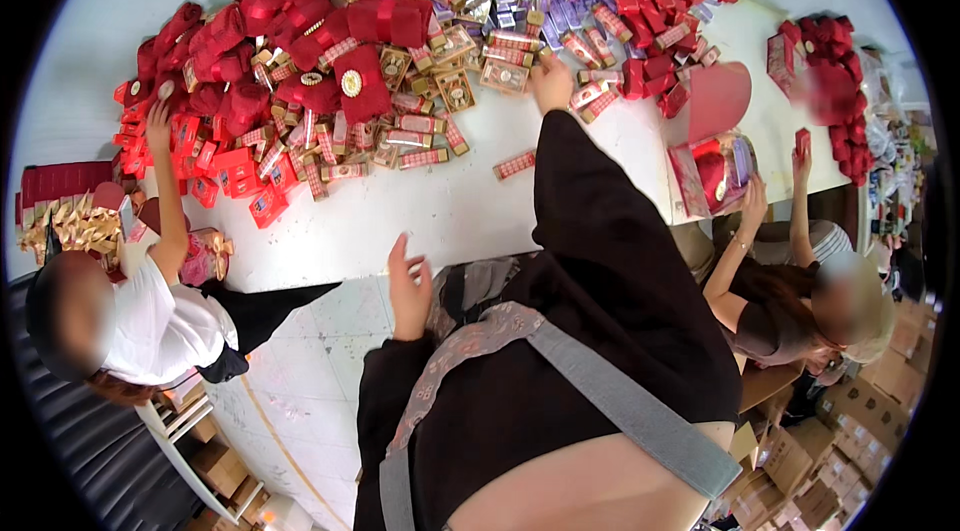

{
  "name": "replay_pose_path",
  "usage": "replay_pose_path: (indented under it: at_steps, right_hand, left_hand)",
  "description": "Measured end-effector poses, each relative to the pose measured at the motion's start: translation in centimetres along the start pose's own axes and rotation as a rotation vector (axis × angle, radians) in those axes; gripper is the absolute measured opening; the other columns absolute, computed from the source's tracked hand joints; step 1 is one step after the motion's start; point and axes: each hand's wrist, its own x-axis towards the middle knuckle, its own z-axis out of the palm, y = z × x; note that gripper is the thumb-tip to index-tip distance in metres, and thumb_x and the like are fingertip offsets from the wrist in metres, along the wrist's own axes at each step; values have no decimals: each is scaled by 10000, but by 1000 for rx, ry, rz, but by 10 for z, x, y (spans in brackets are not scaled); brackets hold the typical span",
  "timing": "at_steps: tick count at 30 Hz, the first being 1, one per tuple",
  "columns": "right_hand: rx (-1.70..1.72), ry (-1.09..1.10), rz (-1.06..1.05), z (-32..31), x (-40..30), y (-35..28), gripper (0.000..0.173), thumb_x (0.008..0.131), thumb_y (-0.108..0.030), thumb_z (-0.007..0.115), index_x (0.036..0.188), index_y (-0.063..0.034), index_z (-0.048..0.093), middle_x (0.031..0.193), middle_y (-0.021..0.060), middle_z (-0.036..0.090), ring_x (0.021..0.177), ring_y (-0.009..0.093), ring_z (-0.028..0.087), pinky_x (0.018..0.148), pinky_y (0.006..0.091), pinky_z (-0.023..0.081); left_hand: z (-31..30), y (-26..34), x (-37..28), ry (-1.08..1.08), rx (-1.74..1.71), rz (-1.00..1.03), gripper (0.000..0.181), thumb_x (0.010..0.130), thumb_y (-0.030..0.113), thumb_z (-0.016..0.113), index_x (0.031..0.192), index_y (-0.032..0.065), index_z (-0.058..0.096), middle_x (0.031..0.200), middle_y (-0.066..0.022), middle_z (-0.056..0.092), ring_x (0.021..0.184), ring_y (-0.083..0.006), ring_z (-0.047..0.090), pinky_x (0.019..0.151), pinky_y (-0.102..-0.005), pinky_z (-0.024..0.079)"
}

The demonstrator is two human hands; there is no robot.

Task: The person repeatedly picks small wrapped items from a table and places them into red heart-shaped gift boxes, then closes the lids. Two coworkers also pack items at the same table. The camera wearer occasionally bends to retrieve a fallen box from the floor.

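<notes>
My right hand (553,84) reaches into the pile on the white table (465,208). Its fingertips are at the gold end of a small pink-and-gold box (545,53); I cannot tell if they grip it. Just left of that hand lies a flat gold patterned box (504,76), with slim red-and-gold boxes (512,40) above it. My left hand (409,297) hangs by the table's near edge, holding nothing, fingers apart. A single slim red-checked box (515,165) lies alone on the tabletop between my hands.
Rolled dark red towels (382,22), bright red boxes (234,172) and purple packs (551,13) heap across the back. One co-worker's hand (159,127) touches the pile at left. At right, another person's hand (753,202) is at an opened gift box (709,174). Cartons (795,456) stack behind.
</notes>
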Motion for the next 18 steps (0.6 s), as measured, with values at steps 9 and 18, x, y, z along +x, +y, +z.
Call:
replay_pose_path:
  at_steps: [9,18]
  right_hand:
    - [-660,-293,134,16,101,13,404,785,-261,587,1094,-2,579,971,203,662,1028,344,607,840,454,478]
    - [459,-37,431,-56,11,42,347,862,-330,569,1025,-30,631,849,110,662,743,197,619,700,329,491]
  left_hand:
    - [-19,-100,-55,143,212,-376,485,842,45,552,1305,-15,421,1277,-163,486,1025,-218,557,798,-288,480]
    - [33,-19,28,7,-28,-128,418,866,30,549,1274,25,460,1249,-130,490,901,-179,583,670,-255,510]
